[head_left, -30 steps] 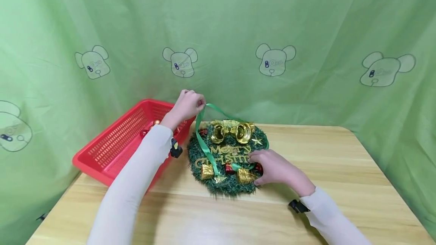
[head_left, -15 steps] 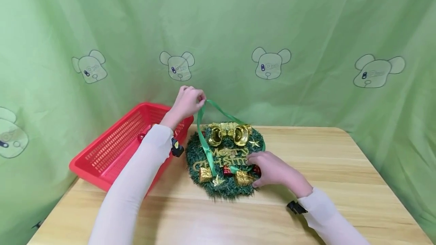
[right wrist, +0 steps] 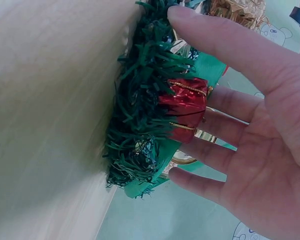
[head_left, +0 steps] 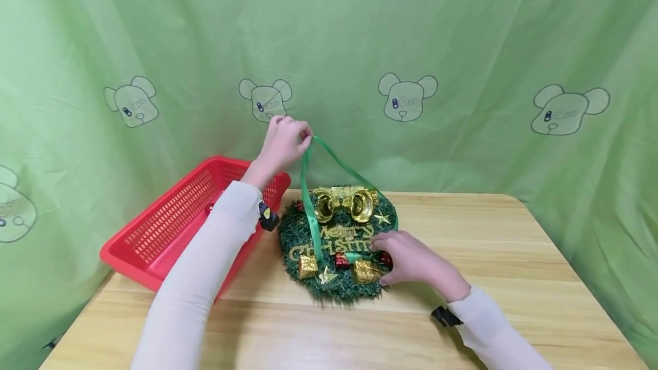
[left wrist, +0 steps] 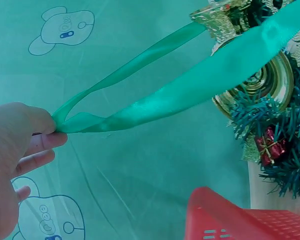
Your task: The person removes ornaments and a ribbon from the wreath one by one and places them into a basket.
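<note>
A Christmas wreath (head_left: pixel 340 293) of green tinsel lies on the table, trimmed with gold bells (head_left: pixel 362 205), gold stars, small wrapped gift boxes and gold "Merry Christmas" lettering. My left hand (head_left: pixel 284 143) pinches a green ribbon (left wrist: pixel 165 102) between thumb and fingertips and holds it up as a loop above the wreath's far left side. The ribbon's two strands run down to the wreath. At the wreath's right edge rests my right hand (head_left: pixel 411 257); in the right wrist view its fingers are spread and fairly straight, close around a small red gift box (right wrist: pixel 187 107).
A red plastic basket (head_left: pixel 128 253) with perforated walls stands left of the wreath, under my left forearm. A shiny red ball (head_left: pixel 208 209) shows inside it. Behind the wooden table (head_left: pixel 493 244) hangs a green curtain (head_left: pixel 334 27) printed with bear heads.
My left hand has risen, pulling the ribbon loop higher and tighter above the wreath. The right hand keeps its place at the wreath's edge. The view has shifted slightly.
</note>
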Available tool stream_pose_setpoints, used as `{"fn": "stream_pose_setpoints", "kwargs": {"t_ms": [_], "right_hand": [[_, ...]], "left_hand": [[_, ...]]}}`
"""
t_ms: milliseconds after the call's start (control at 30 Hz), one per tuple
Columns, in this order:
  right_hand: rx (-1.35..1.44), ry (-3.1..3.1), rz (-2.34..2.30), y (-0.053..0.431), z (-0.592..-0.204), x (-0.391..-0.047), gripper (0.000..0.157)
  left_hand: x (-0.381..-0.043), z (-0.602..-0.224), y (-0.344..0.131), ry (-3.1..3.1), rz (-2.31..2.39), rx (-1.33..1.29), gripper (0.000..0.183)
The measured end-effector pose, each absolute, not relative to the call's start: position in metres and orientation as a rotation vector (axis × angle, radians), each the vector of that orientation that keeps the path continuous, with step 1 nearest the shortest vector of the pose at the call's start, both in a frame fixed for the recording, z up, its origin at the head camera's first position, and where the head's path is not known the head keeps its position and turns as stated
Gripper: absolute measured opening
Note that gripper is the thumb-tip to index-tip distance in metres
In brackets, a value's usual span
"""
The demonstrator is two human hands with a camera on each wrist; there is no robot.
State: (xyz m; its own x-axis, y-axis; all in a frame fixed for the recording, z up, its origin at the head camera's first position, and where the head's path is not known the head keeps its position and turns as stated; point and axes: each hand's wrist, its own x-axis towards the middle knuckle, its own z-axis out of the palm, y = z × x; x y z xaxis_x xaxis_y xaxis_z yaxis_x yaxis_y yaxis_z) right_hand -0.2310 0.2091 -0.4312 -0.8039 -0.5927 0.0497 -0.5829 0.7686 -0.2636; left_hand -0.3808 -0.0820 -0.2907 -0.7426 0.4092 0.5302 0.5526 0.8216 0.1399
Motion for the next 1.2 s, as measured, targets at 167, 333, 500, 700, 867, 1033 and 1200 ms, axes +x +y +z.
{"fn": "stream_pose_setpoints", "kwargs": {"t_ms": [167, 333, 500, 700, 867, 1033, 1200], "right_hand": [[-0.969, 2.919, -0.411, 0.2095, -0.4311, -0.2324, 0.066], [-0.972, 2.915, -0.409, 0.2107, -0.4315, -0.2326, 0.066], [-0.974, 2.913, -0.413, 0.2109, -0.4318, -0.2326, 0.066], [-0.974, 2.915, -0.416, 0.2110, -0.4314, -0.2331, 0.067], [-0.969, 2.912, -0.413, 0.2107, -0.4304, -0.2335, 0.067], [-0.979, 2.912, -0.416, 0.2104, -0.4300, -0.2340, 0.067], [-0.989, 2.902, -0.414, 0.2108, -0.4306, -0.2335, 0.067]], "left_hand": [[-0.3796, -0.2858, -0.0838, -2.472, -0.405, -0.708, 0.011], [-0.3806, -0.2846, -0.0844, -2.481, -0.389, -0.700, 0.011], [-0.3824, -0.2862, -0.0849, -2.523, -0.379, -0.697, 0.011], [-0.3844, -0.2874, -0.0859, -2.538, -0.386, -0.688, 0.011], [-0.3862, -0.2861, -0.0856, -2.521, -0.408, -0.679, 0.012], [-0.3866, -0.2844, -0.0850, -2.521, -0.422, -0.668, 0.013], [-0.3860, -0.2840, -0.0846, -2.521, -0.432, -0.650, 0.013]]}}
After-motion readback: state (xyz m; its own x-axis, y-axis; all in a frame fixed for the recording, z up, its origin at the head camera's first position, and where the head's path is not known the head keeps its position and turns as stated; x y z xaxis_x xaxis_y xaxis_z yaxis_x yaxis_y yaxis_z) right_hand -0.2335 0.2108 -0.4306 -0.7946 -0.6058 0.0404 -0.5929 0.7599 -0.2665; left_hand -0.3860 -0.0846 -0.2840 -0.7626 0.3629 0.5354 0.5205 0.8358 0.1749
